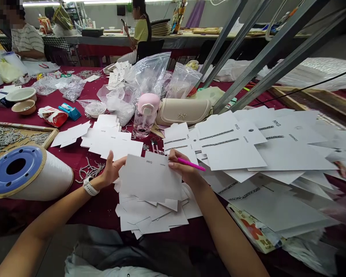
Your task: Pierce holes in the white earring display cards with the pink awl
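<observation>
My right hand [186, 169] is closed round a pink pen-like tool [192, 164], its thumb and fingers at the upper right corner of a white display card [151, 179]. The tool's tip is hard to make out. Small dark print shows along the card's top. At the card's left edge is my left hand [112, 171], thumb raised and apart, fingers stretched and their tips partly hidden behind the card. Below lies a loose pile of white cards [150, 217]. Silvery chain pieces [89, 171] rest on the cloth beside my left wrist.
On the right spread cards with chains attached [233, 154]. A thread spool [54, 177] stands at left, near a wooden tray of chains [17, 134]. Behind are a pink-lidded bottle [145, 115], a cream case [184, 111] and plastic bags. Metal bars [248, 61] slant across the right.
</observation>
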A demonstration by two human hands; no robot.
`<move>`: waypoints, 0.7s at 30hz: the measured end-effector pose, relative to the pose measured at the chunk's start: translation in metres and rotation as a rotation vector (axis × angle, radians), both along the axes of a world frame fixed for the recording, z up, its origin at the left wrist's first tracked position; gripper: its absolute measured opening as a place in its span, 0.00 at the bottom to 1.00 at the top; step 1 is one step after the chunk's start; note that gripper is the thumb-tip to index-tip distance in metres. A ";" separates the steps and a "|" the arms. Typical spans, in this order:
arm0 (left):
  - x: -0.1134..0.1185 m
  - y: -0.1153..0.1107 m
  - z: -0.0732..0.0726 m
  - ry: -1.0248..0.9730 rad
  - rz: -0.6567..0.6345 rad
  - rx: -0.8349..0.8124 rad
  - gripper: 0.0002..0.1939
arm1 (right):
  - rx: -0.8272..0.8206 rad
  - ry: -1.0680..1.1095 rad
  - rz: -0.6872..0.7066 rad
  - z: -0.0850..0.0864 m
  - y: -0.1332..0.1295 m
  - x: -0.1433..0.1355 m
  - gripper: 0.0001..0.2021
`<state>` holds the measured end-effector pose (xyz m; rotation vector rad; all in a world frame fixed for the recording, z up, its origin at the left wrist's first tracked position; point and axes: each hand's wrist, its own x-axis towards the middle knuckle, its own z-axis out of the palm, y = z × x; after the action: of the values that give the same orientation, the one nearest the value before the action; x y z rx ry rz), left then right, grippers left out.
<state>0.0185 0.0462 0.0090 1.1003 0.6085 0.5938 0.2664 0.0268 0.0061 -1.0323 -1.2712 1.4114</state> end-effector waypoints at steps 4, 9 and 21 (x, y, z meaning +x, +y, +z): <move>-0.001 0.000 0.000 -0.035 -0.094 -0.305 0.36 | 0.098 -0.274 0.091 -0.002 0.002 -0.002 0.12; 0.006 0.000 -0.006 0.138 -0.047 -0.431 0.27 | 0.508 -0.667 -0.399 -0.008 0.001 -0.010 0.11; 0.003 0.011 -0.010 0.263 -0.074 -0.168 0.23 | 0.021 0.214 -0.273 -0.032 -0.006 -0.046 0.21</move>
<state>0.0216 0.0569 -0.0006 1.0445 0.8262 0.3287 0.2207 0.0206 -0.0258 -0.9708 -0.9497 1.2579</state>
